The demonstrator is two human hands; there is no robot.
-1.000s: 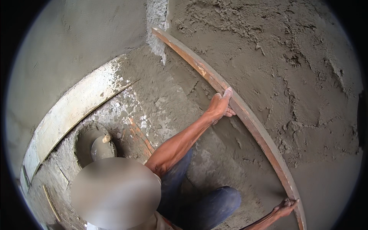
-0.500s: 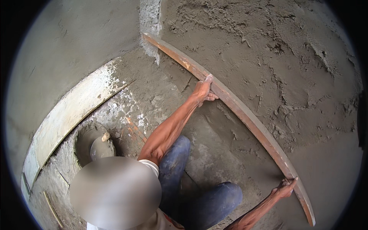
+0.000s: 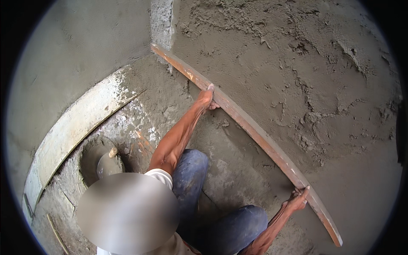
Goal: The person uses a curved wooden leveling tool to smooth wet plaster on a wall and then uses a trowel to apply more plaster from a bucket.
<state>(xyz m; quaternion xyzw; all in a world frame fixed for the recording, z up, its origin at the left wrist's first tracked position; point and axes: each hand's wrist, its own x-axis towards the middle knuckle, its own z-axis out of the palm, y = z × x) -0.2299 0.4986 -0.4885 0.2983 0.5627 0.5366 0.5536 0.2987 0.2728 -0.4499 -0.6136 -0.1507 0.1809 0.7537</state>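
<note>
A long, narrow wooden straightedge (image 3: 255, 138), reddish-brown on its side and smeared grey along its edge, slants across the rough wet plaster (image 3: 272, 76). My left hand (image 3: 206, 97) is closed around its upper part, thumb over the top edge and fingers beneath. Lower down, my right hand (image 3: 299, 197) grips the same piece near its lower end. The upper tip lies by a pale vertical strip (image 3: 161, 25) at the corner. Above the straightedge the plaster is lumpy and ridged; below its right end it looks smoother.
At left, a long pale board (image 3: 76, 121) leans along the smooth grey wall (image 3: 85, 42). Beside my left arm stands a mortar-caked bucket (image 3: 87, 163) with a wooden-handled tool (image 3: 112, 153) in it. A thin stick (image 3: 57, 233) lies at lower left. My bent knees (image 3: 248, 216) are close below the straightedge.
The straightedge has shifted left and closer to me, both hands moving with it. My right hand now sits slightly farther from the lower end. The bucket and pale board stay put.
</note>
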